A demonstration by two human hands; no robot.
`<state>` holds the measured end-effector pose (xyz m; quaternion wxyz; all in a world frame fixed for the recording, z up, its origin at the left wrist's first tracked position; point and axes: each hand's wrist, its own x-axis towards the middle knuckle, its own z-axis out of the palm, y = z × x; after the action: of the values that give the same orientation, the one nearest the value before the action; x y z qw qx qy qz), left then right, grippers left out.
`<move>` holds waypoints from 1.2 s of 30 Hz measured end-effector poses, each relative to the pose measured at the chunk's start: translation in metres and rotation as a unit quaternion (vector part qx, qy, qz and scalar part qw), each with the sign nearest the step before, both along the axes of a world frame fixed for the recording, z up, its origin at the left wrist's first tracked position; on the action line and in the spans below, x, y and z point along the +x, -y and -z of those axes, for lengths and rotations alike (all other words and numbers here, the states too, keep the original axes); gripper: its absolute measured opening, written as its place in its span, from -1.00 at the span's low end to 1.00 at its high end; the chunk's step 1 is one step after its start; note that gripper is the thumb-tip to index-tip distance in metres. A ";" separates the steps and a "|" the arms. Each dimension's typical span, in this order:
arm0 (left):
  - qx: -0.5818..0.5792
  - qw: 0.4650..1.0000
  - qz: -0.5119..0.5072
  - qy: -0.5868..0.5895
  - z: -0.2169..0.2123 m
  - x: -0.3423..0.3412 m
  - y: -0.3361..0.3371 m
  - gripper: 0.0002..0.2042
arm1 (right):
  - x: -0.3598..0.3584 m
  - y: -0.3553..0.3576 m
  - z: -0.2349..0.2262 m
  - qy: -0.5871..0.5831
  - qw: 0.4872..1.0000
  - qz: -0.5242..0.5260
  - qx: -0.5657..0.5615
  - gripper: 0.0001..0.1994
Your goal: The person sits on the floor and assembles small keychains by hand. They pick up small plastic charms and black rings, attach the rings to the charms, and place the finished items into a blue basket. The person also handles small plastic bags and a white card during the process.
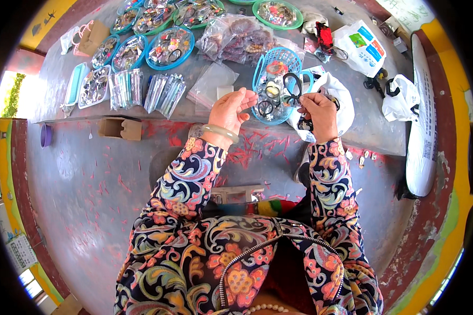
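Note:
In my right hand, a black hair tie is pinched between thumb and fingers, its loop standing up above the basket. My left hand is held at the basket's left side, fingers apart and nothing visible in them. Between the two hands is a blue plastic basket with an openwork rim. Black, orange and pale hair ties lie inside it. A white plastic bag with dark items in it stands partly behind my right hand.
Clear bags of brownish items lie beyond the basket. Several round trays of small accessories fill the back left, with packs of pens nearer. Flat clear bags lie beside my left hand. A printed white bag stands at right.

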<state>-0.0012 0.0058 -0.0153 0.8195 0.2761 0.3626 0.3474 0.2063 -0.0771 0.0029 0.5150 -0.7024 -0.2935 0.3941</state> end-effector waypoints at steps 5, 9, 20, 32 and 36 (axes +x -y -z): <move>-0.012 1.000 -0.002 0.005 -0.003 0.004 0.001 -0.77 | 0.001 -0.010 0.017 -0.045 0.999 0.025 0.008 -0.77; -0.009 1.000 -0.013 0.012 0.001 0.002 -0.001 -0.77 | -0.006 -0.018 0.024 -0.072 0.997 0.006 -0.039 -0.69; -0.008 0.998 -0.056 -0.033 0.012 -0.009 -0.020 -0.79 | 0.005 0.005 0.002 -0.079 0.993 -0.088 0.019 -0.76; 0.002 0.998 -0.049 -0.033 0.055 -0.033 -0.054 -0.75 | 0.035 0.150 -0.014 0.136 0.986 0.038 -0.087 -0.77; 0.032 0.998 -0.053 0.008 0.043 -0.050 -0.056 -0.75 | 0.044 0.193 0.006 0.196 0.970 0.095 -0.104 -0.77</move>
<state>-0.0512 0.0622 -0.0584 0.7934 0.2798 0.3592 0.4039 0.2499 -0.2705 -0.0029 0.4063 -0.8405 -0.2780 0.2264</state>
